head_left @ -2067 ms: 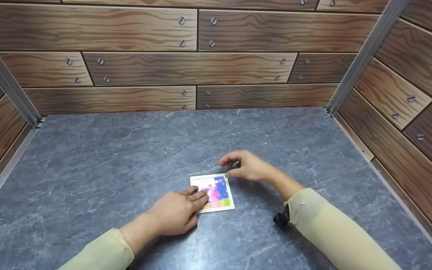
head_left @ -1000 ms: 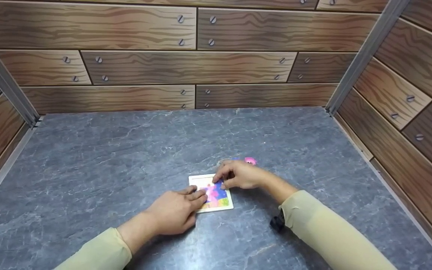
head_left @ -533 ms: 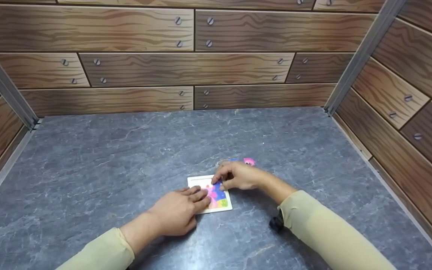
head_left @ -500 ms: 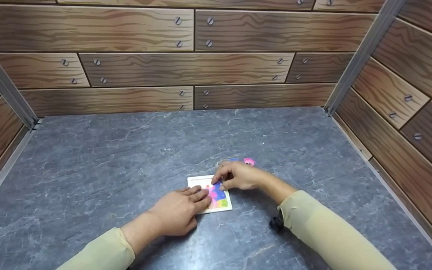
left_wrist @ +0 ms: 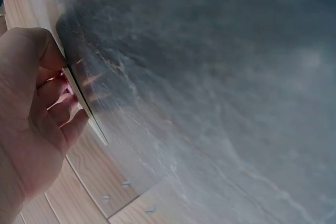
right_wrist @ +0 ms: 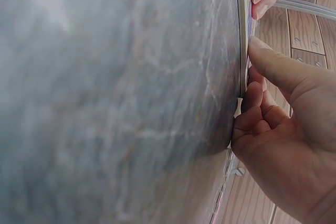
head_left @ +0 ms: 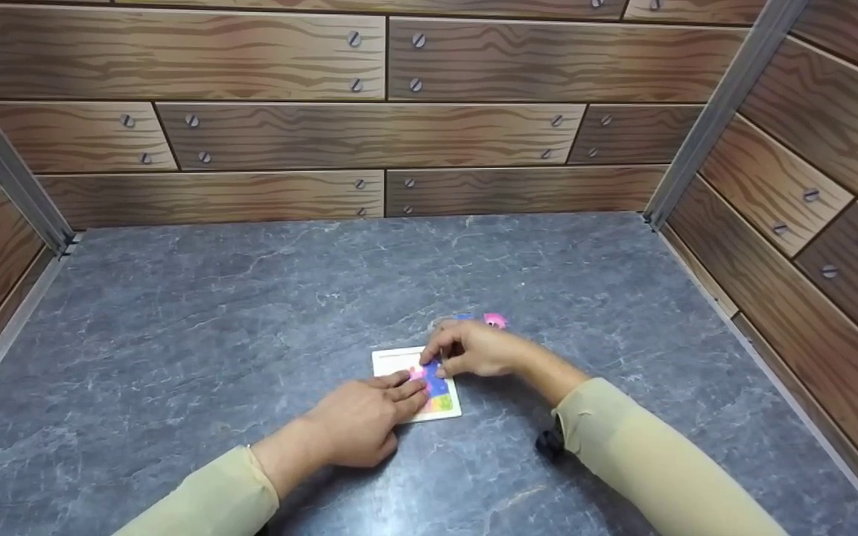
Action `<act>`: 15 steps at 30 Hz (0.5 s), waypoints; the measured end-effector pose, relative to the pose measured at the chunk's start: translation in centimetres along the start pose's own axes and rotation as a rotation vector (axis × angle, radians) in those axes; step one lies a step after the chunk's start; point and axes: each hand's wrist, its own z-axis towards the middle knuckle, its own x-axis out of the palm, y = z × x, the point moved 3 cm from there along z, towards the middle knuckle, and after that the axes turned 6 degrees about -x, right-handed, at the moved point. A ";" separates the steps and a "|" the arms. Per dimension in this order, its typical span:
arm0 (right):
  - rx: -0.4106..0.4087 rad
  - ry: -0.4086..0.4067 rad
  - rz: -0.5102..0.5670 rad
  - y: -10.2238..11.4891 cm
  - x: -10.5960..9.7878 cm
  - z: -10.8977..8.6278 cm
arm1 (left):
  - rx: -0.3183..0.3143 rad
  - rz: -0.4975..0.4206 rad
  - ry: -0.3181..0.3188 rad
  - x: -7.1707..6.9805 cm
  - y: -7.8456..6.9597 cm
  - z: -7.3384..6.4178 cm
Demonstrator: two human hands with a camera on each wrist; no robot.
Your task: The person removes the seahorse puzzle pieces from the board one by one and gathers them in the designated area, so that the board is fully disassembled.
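Observation:
A small square picture puzzle with a white frame lies on the grey marbled tabletop in the head view. Its picture shows pink, blue, yellow and green areas, and the left part is white. My left hand rests on it from the left, its extended fingers touching the surface and hiding part of the picture. My right hand is at the top right corner, with thumb and index fingertip pinching a blue puzzle piece there. In the right wrist view, the right thumb lies against the puzzle's face and the other fingers curl at its edge.
Just behind my right hand lie a loose pink puzzle piece and a blue one, partly covered by the hand. Wood-patterned walls with metal corner strips enclose the tabletop at the back and sides.
My right hand has come from just above the puzzle's corner down onto its blue area, uncovering the loose pieces behind. Lately my left fingers have slid slightly right across the picture.

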 end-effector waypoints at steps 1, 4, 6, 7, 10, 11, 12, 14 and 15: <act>-0.001 -0.002 0.000 0.0 0.0 0.0 | -0.001 0.002 0.001 0.0 0.0 0.0; -0.006 -0.007 -0.001 0.0 -0.1 0.0 | -0.006 0.016 0.000 0.0 -0.1 0.1; -0.012 -0.009 -0.004 -0.1 -0.1 0.0 | -0.008 0.023 0.001 0.0 -0.1 0.1; -0.011 -0.008 -0.007 -0.1 -0.1 0.0 | -0.008 0.026 -0.001 0.0 -0.1 0.1; -0.011 -0.006 -0.005 -0.1 0.0 0.0 | -0.007 0.031 -0.002 0.0 -0.2 0.1; -0.011 -0.006 -0.002 -0.1 0.0 0.0 | -0.006 0.030 -0.003 0.0 -0.2 0.0; -0.009 -0.006 0.001 -0.1 0.0 0.0 | -0.006 0.029 -0.003 0.1 -0.2 0.0; -0.008 -0.005 0.010 -0.1 0.0 0.0 | -0.006 0.027 0.000 0.2 -0.2 0.0; -0.007 -0.004 0.014 -0.1 0.0 0.0 | -0.005 0.025 0.001 0.2 -0.2 0.0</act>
